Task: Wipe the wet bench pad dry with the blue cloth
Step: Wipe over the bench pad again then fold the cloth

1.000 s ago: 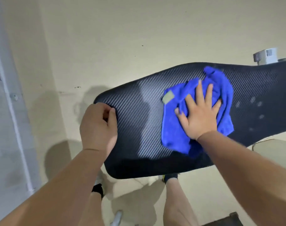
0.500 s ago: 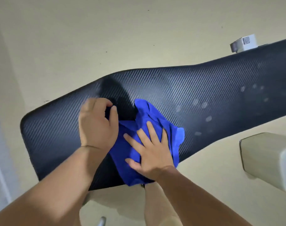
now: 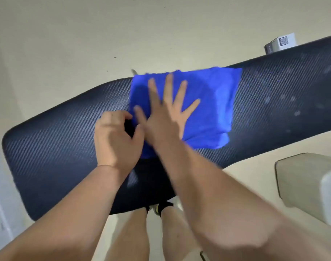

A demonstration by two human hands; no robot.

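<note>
Cloth: blue cloth [image 3: 208, 110] spread flat on bench pad [image 3: 53, 157], approx. mid-length, covering pad from far edge to near edge; upper hem frayed-looking, lower-right corner folded/rounded.
Pad: black, woven carbon-type texture, long w/ rounded left end; runs from lower left up toward right edge of view. Pale droplets/spots visible on right part of pad, beyond cloth. Left part of pad bare, no spots I can make out.
R hand: right hand [image 3: 166, 117] flat on cloth's left half, palm down, fingers splayed wide, pointing away from body. Grip: fully open, not clutching anything, just pressing on fabric. Edges motion-blurred.
L hand: left hand [image 3: 115, 140] on pad just left of cloth, touching R hand at thumb side. Fingers curled in, thumb bent toward them. Grip: loosely closed; whether it pinches cloth edge or only rests on pad, can't tell, since gap betw. fingers is dark.
Forearms: both bare, enter from bottom corners.
Legs: bare legs [image 3: 134, 234] below pad's near edge, dark sock + shoe partly seen.
Floor: beige floor [image 3: 85, 34], few small dark specks.
Other: small white box [image 3: 281, 44] w/ QR-type label behind pad's far right; pale beige block [image 3: 302, 181] at right, near side of pad, apart from it.
</note>
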